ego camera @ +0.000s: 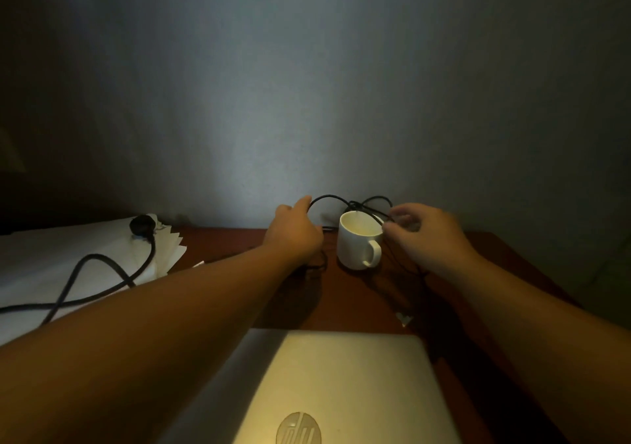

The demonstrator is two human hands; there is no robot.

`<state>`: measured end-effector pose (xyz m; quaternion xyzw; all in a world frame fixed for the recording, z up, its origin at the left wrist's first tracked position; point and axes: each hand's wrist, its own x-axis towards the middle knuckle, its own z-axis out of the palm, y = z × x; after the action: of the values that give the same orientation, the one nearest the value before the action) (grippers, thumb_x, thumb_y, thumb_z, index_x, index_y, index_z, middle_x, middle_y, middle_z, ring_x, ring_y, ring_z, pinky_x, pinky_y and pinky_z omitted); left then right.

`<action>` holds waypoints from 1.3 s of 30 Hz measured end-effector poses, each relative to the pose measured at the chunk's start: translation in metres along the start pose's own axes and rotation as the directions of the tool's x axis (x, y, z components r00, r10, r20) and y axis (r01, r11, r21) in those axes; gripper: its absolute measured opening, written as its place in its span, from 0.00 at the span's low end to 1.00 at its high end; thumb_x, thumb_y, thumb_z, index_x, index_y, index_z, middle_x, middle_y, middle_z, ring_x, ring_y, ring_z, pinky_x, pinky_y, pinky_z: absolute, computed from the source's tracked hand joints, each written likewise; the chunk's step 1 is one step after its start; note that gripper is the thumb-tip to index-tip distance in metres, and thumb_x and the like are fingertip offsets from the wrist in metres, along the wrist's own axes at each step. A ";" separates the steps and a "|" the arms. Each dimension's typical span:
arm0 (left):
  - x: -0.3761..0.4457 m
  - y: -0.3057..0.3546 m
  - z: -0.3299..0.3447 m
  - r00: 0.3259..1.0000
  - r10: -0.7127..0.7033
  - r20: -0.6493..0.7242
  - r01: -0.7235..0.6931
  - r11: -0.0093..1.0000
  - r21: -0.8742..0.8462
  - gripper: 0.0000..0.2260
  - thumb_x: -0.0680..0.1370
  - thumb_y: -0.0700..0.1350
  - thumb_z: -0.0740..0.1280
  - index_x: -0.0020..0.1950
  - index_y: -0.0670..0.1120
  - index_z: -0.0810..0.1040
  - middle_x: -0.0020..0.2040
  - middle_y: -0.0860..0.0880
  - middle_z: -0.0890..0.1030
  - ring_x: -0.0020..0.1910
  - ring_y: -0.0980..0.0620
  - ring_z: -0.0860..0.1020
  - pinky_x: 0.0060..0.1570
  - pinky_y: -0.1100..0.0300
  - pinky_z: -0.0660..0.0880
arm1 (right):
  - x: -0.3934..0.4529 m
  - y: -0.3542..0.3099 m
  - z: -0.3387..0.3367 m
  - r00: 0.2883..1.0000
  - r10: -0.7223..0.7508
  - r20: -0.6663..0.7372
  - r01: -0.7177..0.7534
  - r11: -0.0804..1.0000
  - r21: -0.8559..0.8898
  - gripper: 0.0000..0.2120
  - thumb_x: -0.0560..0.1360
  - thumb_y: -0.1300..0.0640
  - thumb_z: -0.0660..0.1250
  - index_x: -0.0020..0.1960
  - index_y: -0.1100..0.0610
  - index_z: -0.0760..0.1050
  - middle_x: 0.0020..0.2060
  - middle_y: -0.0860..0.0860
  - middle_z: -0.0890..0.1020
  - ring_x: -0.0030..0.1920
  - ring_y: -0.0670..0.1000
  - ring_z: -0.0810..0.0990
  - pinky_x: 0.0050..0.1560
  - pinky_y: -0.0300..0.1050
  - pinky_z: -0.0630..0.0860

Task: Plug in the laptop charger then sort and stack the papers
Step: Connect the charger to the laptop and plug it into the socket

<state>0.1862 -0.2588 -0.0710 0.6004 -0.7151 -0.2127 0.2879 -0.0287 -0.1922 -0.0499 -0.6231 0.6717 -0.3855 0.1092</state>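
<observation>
With our left hand [296, 230] and right hand [418, 235] both pinching the thin charger cable [336, 198] looped above the white mug [358, 244], a pull could tip it.

An "hp" logo sits on the laptop lid [341, 385].

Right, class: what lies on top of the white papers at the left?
A black plug and its thick black cable lie on the white papers. The left forearm covers the papers' near edge, so what lies there cannot be seen.
</observation>
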 end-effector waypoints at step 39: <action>-0.193 -0.017 -0.133 0.988 0.148 -0.041 -0.146 0.988 0.042 0.25 0.80 0.50 0.66 0.76 0.55 0.65 0.75 0.48 0.66 0.65 0.47 0.74 0.61 0.56 0.72 | -0.104 -0.147 0.039 0.964 -0.255 0.075 0.265 0.924 -0.274 0.14 0.77 0.54 0.68 0.63 0.48 0.76 0.76 0.51 0.61 0.68 0.56 0.72 0.64 0.52 0.73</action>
<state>0.3090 -0.0667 -0.0136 0.5559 -0.7550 -0.1638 0.3067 0.1270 -0.1009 -0.0151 -0.7230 0.6289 -0.2851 -0.0197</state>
